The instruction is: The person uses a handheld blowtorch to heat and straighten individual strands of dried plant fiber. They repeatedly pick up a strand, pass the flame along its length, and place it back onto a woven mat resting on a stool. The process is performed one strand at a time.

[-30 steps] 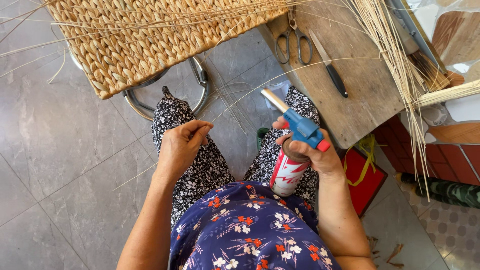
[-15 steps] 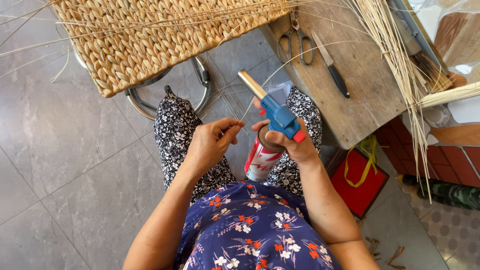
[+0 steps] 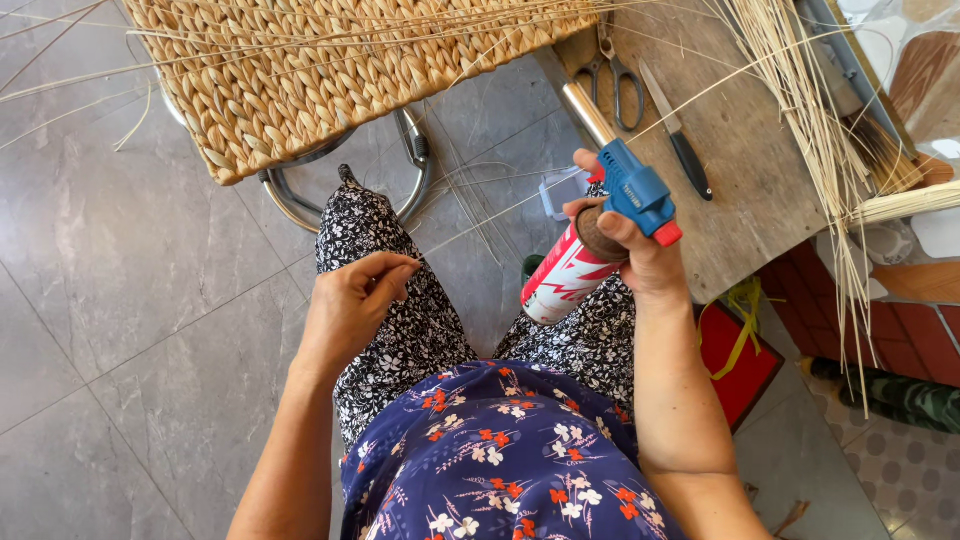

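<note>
My right hand grips a gas torch: a red and white canister with a blue head, red knob and a metal nozzle pointing up-left toward the woven mat. My left hand rests above my left knee with fingers curled and pinched together; I cannot tell whether a thin fibre is between them. A large woven straw mat lies on a metal stool in front of my knees. Loose thin fibres stick out from its edge.
A wooden board at right carries scissors and a knife. A bundle of long pale straws hangs over it. A red box stands on the grey tiled floor by my right leg.
My right hand has raised the torch and swung it right, toward the board. My left hand has dropped from near the torch back down to my left knee.
</note>
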